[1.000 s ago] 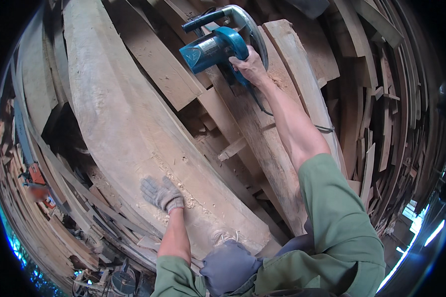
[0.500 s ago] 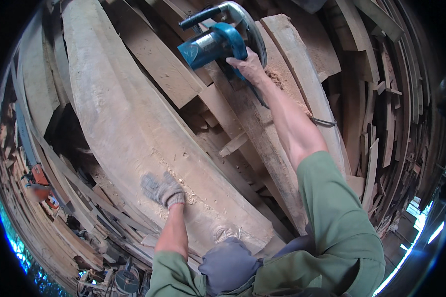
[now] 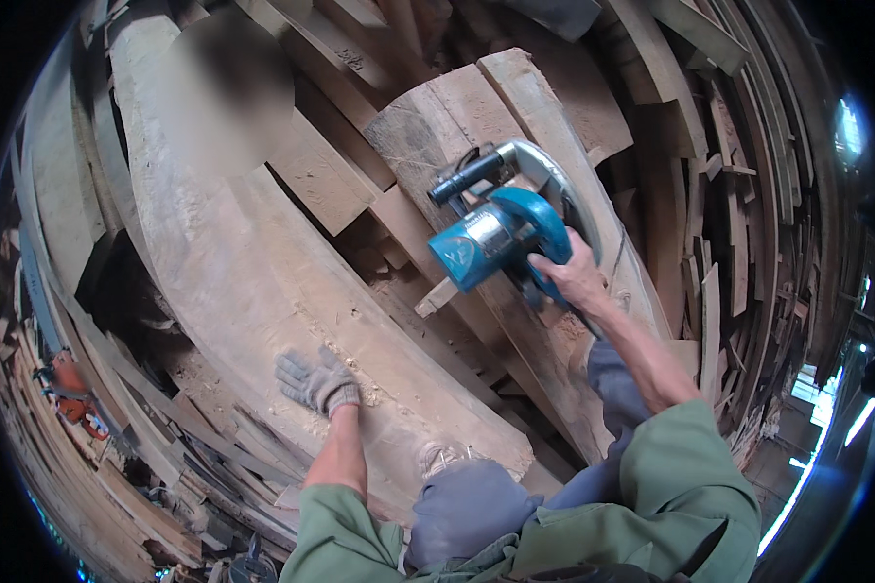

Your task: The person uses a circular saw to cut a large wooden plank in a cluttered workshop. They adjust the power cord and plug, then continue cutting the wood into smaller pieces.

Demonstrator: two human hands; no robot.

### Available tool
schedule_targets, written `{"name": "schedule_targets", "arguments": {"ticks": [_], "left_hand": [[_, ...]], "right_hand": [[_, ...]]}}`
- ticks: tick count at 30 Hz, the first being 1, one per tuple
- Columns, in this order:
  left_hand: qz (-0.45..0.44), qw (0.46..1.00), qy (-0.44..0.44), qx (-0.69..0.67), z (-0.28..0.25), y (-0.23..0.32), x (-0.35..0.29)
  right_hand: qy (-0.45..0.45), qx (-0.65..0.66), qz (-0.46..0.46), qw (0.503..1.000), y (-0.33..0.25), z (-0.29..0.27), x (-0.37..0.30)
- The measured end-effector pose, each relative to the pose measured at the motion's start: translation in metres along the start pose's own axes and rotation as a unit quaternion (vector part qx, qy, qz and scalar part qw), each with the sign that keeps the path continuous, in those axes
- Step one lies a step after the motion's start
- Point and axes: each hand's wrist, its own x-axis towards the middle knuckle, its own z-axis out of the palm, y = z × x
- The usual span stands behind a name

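Observation:
My bare right hand (image 3: 574,274) is wrapped round the rear handle of a blue circular saw (image 3: 491,233). The saw has a black front grip and a silver guard, and it is over the thick timber (image 3: 447,107) on the right, whose top has a long cut line and sawdust. Whether the saw touches the wood I cannot tell. My left hand (image 3: 318,381), in a grey knitted glove, lies flat with fingers spread on a broad pale slab (image 3: 224,253). Wood chips are scattered beside the glove. My knee and foot rest at the slab's near end.
Stacked boards (image 3: 749,194) crowd the right side, with more planks at left. An orange chainsaw (image 3: 68,379) lies on the left among the planks. A dark gap runs between slab and timber, with a short offcut (image 3: 436,297) across it. A blurred patch covers the slab's far end.
The circular saw, in my right hand, has come back toward me and to the right along the timber. My gloved left hand has stayed in nearly the same place.

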Motion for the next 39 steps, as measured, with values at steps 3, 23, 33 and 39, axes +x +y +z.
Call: {"name": "schedule_targets", "arguments": {"ticks": [3,23,33,39], "left_hand": [[0.001,1.000,0.000,-0.005,-0.002,0.001,0.000],[-0.009,0.996,0.070,0.054,0.024,-0.005,0.010],[0.017,0.999,0.029,-0.012,0.055,-0.035,0.046],[0.004,0.875,-0.345,-0.338,-0.004,-0.073,0.063]], "right_hand": [[-0.032,-0.032,0.056,0.997,-0.037,-0.041,-0.023],[-0.056,-0.374,-0.001,0.926,-0.080,-0.115,0.019],[-0.087,-0.415,-0.139,0.895,-0.087,-0.089,0.034],[-0.084,-0.364,-0.146,0.916,-0.066,-0.096,0.029]]}}
